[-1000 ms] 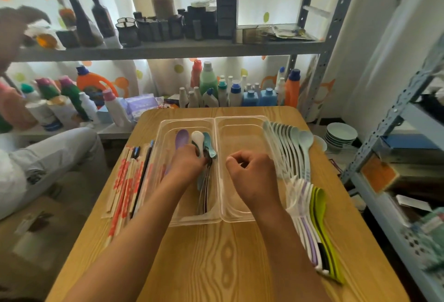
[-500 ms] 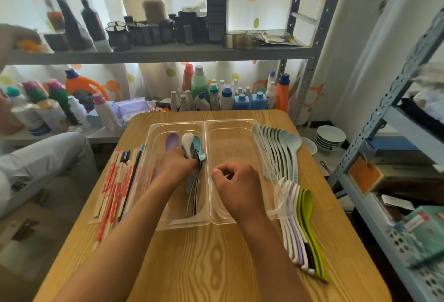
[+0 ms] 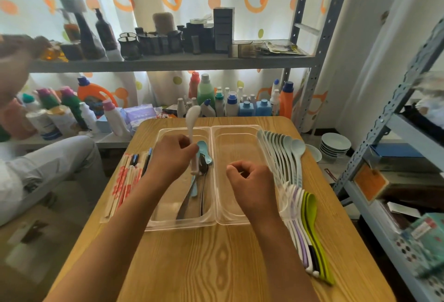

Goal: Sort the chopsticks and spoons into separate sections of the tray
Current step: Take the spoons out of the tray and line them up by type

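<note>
Left hand lifts a white spoon upright over the left tray section

The left hand [image 3: 174,155] pinches the white spoon [image 3: 192,121] low on its smooth plastic handle, long axis running 6 to 12 o'clock, oval bowl at the top, above the far rim of the clear plastic tray [image 3: 213,223]; the right hand [image 3: 249,181] hovers curled into a loose fist over the right section, holding nothing; a teal spoon [image 3: 204,150] and thin metal spoons [image 3: 203,191] lie lengthwise in the left section, bowls toward 12; paper-wrapped chopsticks [image 3: 125,181] lie at 9 o'clock of the tray on the grained wooden table [image 3: 216,265], long axes 6 to 12; a fanned row of pale spoons [image 3: 288,157] sits at 3 o'clock, bowls toward 12
</note>
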### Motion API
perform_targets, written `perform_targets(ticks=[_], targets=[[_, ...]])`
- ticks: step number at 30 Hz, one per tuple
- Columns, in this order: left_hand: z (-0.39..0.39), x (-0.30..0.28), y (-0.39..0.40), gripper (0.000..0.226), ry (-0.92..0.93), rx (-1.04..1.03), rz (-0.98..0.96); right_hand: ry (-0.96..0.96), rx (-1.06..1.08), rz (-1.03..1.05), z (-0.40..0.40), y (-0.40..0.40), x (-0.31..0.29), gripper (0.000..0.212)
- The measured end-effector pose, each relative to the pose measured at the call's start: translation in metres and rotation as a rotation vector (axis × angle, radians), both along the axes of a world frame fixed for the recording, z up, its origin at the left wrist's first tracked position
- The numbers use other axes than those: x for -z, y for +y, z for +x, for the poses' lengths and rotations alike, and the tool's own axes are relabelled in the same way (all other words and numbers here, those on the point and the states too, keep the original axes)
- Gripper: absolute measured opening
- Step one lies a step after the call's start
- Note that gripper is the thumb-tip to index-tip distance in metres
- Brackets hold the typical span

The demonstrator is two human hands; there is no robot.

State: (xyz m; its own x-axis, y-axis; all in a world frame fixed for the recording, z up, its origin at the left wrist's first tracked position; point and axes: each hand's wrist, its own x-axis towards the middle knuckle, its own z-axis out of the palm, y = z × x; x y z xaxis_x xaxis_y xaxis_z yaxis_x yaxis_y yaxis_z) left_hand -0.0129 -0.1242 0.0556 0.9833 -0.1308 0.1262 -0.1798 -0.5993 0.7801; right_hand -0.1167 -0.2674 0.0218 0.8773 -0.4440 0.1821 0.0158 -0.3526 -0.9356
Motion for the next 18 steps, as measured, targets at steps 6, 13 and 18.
perform_targets(ticks=[6, 13, 18], targets=[[-0.056, -0.013, -0.009, 0.012, 0.265, 0.405, -0.134, -0.136, -0.013, 0.193, -0.006, -0.009, -0.014, 0.017], [-0.093, 0.006, -0.038, 0.011, 0.188, 0.557, -0.012, -0.151, -0.034, 0.228, -0.041, -0.031, -0.012, 0.016], [-0.109, 0.015, -0.063, 0.014, 0.125, 0.630, 0.022, -0.166, 0.113, 0.239, -0.064, -0.047, -0.004, 0.018]])
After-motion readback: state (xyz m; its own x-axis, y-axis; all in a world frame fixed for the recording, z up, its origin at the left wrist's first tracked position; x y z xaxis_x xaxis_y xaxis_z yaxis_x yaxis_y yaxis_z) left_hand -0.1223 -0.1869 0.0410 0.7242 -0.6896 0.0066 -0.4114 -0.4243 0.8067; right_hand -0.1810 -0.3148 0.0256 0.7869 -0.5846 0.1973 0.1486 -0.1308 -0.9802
